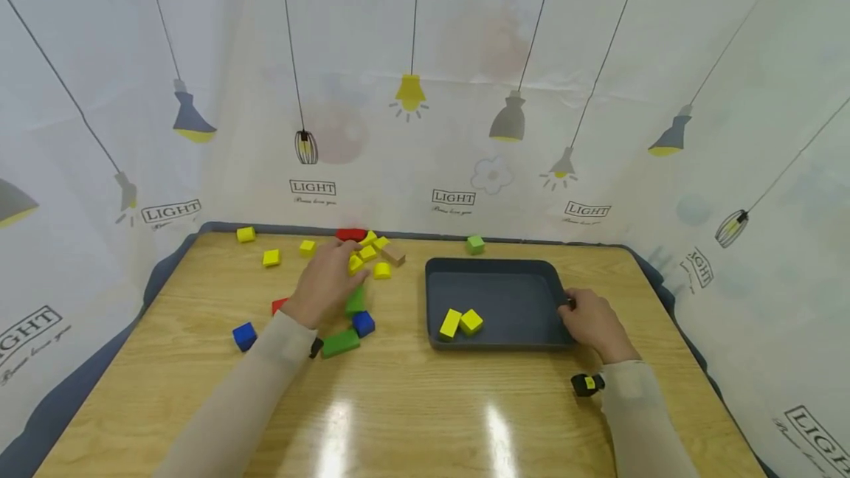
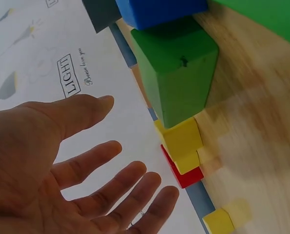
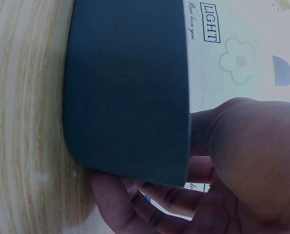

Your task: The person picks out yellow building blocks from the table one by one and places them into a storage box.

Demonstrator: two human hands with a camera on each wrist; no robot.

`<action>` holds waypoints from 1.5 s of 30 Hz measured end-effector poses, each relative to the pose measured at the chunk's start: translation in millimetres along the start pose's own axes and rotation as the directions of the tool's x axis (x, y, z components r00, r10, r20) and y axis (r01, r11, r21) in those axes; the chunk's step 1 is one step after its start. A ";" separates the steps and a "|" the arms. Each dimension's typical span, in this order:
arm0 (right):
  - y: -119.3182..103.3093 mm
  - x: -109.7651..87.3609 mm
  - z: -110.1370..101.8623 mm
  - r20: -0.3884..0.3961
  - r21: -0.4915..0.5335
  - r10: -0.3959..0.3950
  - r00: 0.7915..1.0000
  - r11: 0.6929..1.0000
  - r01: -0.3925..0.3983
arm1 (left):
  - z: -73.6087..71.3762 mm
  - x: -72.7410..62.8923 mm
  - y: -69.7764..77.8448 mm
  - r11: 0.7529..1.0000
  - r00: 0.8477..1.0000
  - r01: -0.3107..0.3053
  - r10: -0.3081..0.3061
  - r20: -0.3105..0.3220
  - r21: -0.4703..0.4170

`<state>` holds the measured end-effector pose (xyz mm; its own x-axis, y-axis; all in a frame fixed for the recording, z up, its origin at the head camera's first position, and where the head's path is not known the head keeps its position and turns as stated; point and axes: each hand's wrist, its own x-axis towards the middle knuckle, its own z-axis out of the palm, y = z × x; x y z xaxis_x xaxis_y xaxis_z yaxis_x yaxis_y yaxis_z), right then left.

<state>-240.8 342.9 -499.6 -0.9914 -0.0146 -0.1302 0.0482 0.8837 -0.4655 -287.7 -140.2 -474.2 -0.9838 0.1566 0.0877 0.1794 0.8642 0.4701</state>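
Observation:
My left hand (image 1: 325, 282) hovers over the scattered blocks on the left half of the table. In the left wrist view its fingers are spread and hold nothing. Close by are several yellow blocks (image 1: 368, 252), a red block (image 1: 350, 234) at the back and a tall green block (image 2: 179, 73) with a blue block (image 2: 162, 9) near it. My right hand (image 1: 598, 323) grips the right side of a dark grey tray (image 1: 508, 290), thumb at the rim and fingers along the outer wall. Two yellow blocks (image 1: 450, 324) lie in the tray's front left corner.
A light green block (image 1: 474, 244) stands behind the tray. Toward the left are a blue block (image 1: 244, 336) and more yellow blocks (image 1: 271, 258). A flat green block (image 1: 341, 344) lies near my left wrist. White printed cloth (image 1: 398, 161) surrounds the wooden table (image 1: 412, 419).

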 end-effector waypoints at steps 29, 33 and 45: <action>-2.4 0.2 -1.6 0.002 -0.007 0.003 1.000 1.000 -0.003 | 20.7 22.7 4.6 0.998 0.992 0.054 -0.056 0.116 0.025; -2.0 -0.4 -1.8 0.004 -0.003 0.002 1.000 1.000 -0.001 | 20.9 21.7 5.4 0.999 0.994 0.035 -0.038 0.107 0.029; -1.2 1.4 -1.8 0.011 -0.001 0.002 1.000 1.000 -0.002 | 19.1 18.7 16.4 1.000 0.999 -0.026 0.025 0.043 0.014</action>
<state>-242.4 342.7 -497.7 -0.9898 -0.0178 -0.1412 0.0504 0.8840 -0.4647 -303.2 -114.0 -481.7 -0.9781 0.1990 0.0615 0.2049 0.8664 0.4554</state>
